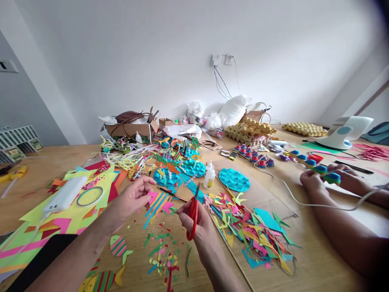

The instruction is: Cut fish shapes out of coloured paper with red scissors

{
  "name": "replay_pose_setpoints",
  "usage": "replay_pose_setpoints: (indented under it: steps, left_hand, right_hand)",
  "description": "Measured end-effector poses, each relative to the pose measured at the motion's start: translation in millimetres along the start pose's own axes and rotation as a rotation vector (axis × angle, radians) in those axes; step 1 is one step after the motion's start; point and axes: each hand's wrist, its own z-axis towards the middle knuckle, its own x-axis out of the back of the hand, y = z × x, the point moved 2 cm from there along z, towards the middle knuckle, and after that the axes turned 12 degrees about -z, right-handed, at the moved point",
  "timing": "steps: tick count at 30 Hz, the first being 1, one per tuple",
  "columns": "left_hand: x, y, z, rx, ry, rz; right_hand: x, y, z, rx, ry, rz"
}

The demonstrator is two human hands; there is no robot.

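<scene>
Scissors (193,211), red-handled, sit in the right hand (197,227): fingers through the loops, closed round the handles, blades nearly shut and pointing up and away from the person. Long axis runs almost straight away from the body, tips ending near the glue bottle (209,175).

Left of the scissors: left hand (133,196), half open, palm up, fingers curled loosely at the edge of a striped paper piece (159,201). Can't tell if it actually grips it. That piece lies just left of the blades, stripes fanning toward the person, so the left hand is nearer to it.

Below the scissors: paper offcuts (162,253) on the wooden table (304,267).

Right of the scissors: pile of coloured scraps (258,235). Far right, another person's hands (316,180) hold a row of painted cups (322,170).
</scene>
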Motion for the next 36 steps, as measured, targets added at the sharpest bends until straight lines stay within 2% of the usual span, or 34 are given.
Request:
replay_pose_setpoints:
  steps: [9, 16, 18, 20, 24, 27, 29, 32, 34, 36]
  left_hand:
    - [-22.0, -7.0, -14.2, 0.034, 0.004, -0.048]
    - [-15.0, -8.4, -24.2, -0.017, -0.043, -0.048]
    - [-10.3, -9.8, -26.7, -0.069, -0.053, -0.014]
    - [-6.8, -11.2, -28.5, -0.188, -0.033, 0.103]
    - [-9.3, -10.6, -33.6, -0.618, -0.011, 0.534]
    - [-13.9, -9.3, -37.1, -0.836, -0.043, 0.684]
    - [-14.6, -8.4, -37.2, -0.889, -0.056, 0.691]
    - [-13.4, -7.4, -35.7, -0.893, -0.110, 0.635]
    - [-12.6, -6.7, -35.0, -0.859, -0.167, 0.573]
    - [-12.1, -6.2, -34.6, -0.767, -0.193, 0.488]
  right_hand:
    - [-16.1, 11.0, 6.3, -0.037, -0.058, 0.199]
    - [-9.2, 4.1, 0.8, -0.107, -0.068, 0.275]
    - [-8.8, 5.9, 0.7, -0.121, -0.081, 0.323]
    - [-9.6, 8.7, 1.4, -0.134, -0.102, 0.376]
    - [-12.7, 11.6, 2.5, -0.161, -0.141, 0.451]
    - [-15.4, 10.3, 1.8, -0.191, -0.162, 0.498]
    - [-18.1, 9.0, 0.4, -0.213, -0.198, 0.543]
    - [-22.6, 8.8, -2.6, -0.246, -0.259, 0.588]
    - [-24.1, 10.1, -4.1, -0.261, -0.278, 0.579]
    - [-22.4, 10.8, -4.4, -0.241, -0.260, 0.512]
